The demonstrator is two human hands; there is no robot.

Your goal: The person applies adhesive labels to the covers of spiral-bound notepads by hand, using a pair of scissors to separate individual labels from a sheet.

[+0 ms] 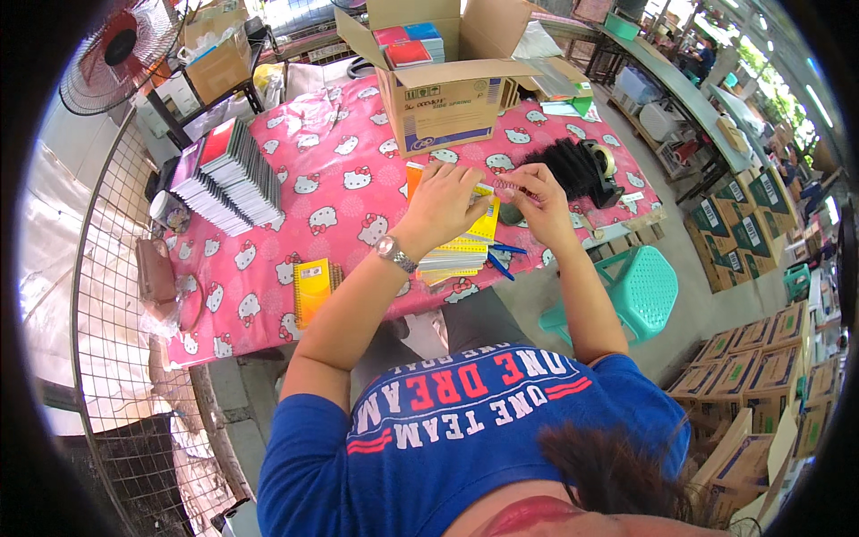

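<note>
My left hand (pixel 447 201) is closed on a yellow notebook (pixel 486 221), gripping it near its far edge. Between the fingertips of my right hand (pixel 544 213) is a thin reddish spiral binding coil (pixel 514 185), held at the notebook's right end. How far the coil runs into the holes is too small to tell. Beneath my hands lies a stack of yellow-covered notebooks (pixel 447 262) with punched edges. Just right of it is a blue-handled tool (pixel 503 259), its kind unclear. A few spiral-bound yellow notebooks (pixel 312 291) rest near the table's front edge, left of my left forearm.
The table (pixel 331 192) has a pink patterned cover. Tall notebook stacks (pixel 237 179) stand left; an open cardboard box (pixel 447 112) holding notebooks is at the back. Black bristly-looking coils (pixel 568 168) and a tape dispenser (pixel 608 174) sit right. A teal stool (pixel 640 291) stands beside the table.
</note>
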